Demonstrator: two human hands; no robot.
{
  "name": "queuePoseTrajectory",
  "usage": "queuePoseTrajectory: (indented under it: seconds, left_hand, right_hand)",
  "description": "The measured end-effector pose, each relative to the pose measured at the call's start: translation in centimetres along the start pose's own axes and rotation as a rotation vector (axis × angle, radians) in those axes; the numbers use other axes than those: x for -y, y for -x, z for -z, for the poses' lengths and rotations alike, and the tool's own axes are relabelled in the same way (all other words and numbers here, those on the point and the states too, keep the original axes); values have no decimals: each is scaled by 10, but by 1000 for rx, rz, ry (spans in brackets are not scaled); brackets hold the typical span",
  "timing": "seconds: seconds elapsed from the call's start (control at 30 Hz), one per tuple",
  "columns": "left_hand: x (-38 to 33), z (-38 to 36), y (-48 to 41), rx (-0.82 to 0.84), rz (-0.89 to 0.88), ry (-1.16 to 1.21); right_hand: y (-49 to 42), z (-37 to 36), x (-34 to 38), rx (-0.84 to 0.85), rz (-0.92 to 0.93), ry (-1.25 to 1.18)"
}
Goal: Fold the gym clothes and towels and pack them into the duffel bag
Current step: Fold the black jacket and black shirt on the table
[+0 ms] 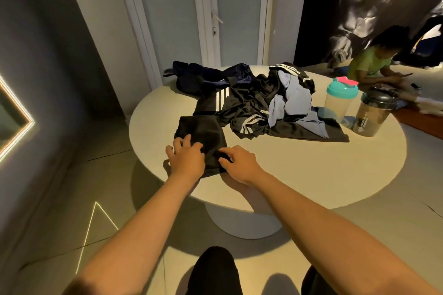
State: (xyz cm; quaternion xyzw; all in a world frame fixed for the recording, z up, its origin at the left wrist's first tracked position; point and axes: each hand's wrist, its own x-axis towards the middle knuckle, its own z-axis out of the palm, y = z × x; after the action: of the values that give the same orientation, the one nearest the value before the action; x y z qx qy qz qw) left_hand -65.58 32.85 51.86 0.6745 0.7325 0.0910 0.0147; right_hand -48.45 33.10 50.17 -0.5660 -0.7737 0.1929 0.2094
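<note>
Left hand (187,159) pressed flat and right hand (237,163) pinched the near end of the black garment (201,132) at the table's (299,175) near-left edge, its length running away toward the pile (259,108).

This person is bare-armed: the left forearm (134,218) and the right forearm (318,213) are uncovered from the wrist right back to the edge of view, both slim and smooth. The left hand (185,158) and the right hand (239,163) are bare as well, their backs picked out by the warm light of the room. Lower down, the left leg (213,270) is clad in plain black cloth, matt and soft-looking, rounded over the thigh; the right leg (316,281) shows only as a dark sliver of the same black. Whether that is shorts or trousers I cannot tell from here
</note>
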Motion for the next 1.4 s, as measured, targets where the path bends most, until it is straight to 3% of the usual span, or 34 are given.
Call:
queuePoseTrajectory:
  seconds: [0.13,0.23,0.5,0.87,1.07,1.13,1.23,1.4]
  left_hand:
    - [16,-5,-1,147,-7,69]
    - [43,-16,-9,67,52,84]
    - [94,-12,-48,32,213,101]
    - [95,-30,-105,39,96,170]
    - [84,-36,-104,-178,36,122]
    - [65,-36,-108,-215,-44,210]
    - [28,-41,-112,-119,-129,472]
    - [-3,-60,-103,-35,-174,554]
  right_hand:
    - [-30,-17,23,72,71,70]
    - [-51,-29,33,136,113,50]
    - [-107,-52,51,96,46,168]
    - [-141,-73,36,-155,13,211]
    - [-145,-74,27,-195,-12,48]
    - [-149,-61,23,-314,-11,-22]
    - [-158,-23,7,-516,-2,195]
    - [-166,32,-50,-66,-238,437]
